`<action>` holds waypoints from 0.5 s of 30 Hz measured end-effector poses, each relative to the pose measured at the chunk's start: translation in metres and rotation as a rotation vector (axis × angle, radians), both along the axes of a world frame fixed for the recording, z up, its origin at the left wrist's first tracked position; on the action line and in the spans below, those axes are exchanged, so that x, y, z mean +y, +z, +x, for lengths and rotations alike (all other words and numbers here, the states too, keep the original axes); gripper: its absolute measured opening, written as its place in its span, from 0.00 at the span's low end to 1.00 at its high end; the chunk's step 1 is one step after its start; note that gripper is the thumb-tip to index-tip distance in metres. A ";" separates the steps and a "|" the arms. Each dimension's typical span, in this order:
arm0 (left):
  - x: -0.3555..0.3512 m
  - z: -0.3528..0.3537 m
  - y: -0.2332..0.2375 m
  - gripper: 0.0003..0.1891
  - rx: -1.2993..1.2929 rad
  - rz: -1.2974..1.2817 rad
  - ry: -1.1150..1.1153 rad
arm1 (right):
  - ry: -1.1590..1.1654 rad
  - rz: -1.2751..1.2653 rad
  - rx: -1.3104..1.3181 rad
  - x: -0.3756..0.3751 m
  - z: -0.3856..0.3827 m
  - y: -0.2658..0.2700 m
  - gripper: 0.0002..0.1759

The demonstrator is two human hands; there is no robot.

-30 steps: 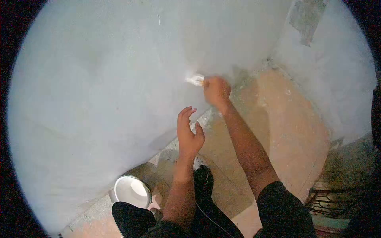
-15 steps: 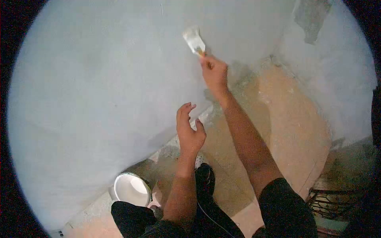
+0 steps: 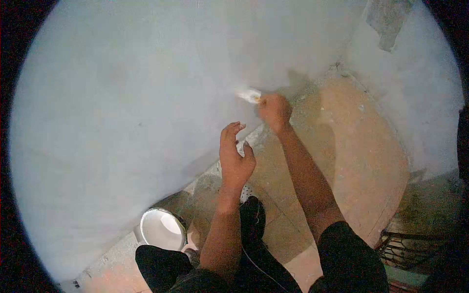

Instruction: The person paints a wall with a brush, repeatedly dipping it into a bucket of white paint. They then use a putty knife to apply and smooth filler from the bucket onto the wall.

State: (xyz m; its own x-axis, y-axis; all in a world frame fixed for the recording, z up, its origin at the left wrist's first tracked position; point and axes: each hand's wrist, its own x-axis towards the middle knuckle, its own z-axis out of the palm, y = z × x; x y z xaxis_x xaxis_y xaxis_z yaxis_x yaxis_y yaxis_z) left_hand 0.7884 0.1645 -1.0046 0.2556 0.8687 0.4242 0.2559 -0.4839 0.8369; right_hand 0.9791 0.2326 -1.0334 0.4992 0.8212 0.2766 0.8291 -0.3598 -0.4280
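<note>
My right hand [image 3: 275, 112] is closed around the handle of a paintbrush [image 3: 250, 95]. The brush head, coated white and blurred by motion, points left against the pale wall [image 3: 141, 88], low down near its foot. My left hand [image 3: 236, 156] hangs in the air to the lower left of the right one. Its fingers are curled loosely and stand apart from the thumb, with nothing between them. A round bucket [image 3: 163, 229] with white inside stands on the floor at the foot of the wall, beside my knee.
The tiled floor [image 3: 361, 132] runs along the wall to a corner at the right. A grey bare patch [image 3: 388, 24] shows on the side wall. A dark metal rack [image 3: 408, 251] stands at the lower right. My shoe [image 3: 246, 193] is below my left hand.
My right hand has moved down and a little to the right with the paintbrush, whose head has turned from pointing up to pointing left. My left hand has barely shifted.
</note>
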 end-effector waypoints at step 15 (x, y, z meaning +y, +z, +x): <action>-0.001 0.003 -0.006 0.26 0.007 -0.003 -0.051 | 0.220 0.856 0.400 0.046 0.012 -0.018 0.09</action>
State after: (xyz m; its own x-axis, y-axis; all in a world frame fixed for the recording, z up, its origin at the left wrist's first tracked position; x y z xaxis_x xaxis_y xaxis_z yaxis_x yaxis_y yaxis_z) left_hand 0.7916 0.1639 -1.0104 0.3024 0.8560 0.4194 0.2371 -0.4937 0.8367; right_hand 0.9908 0.2786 -1.0515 0.5452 0.5071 0.6675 0.5771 0.3505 -0.7376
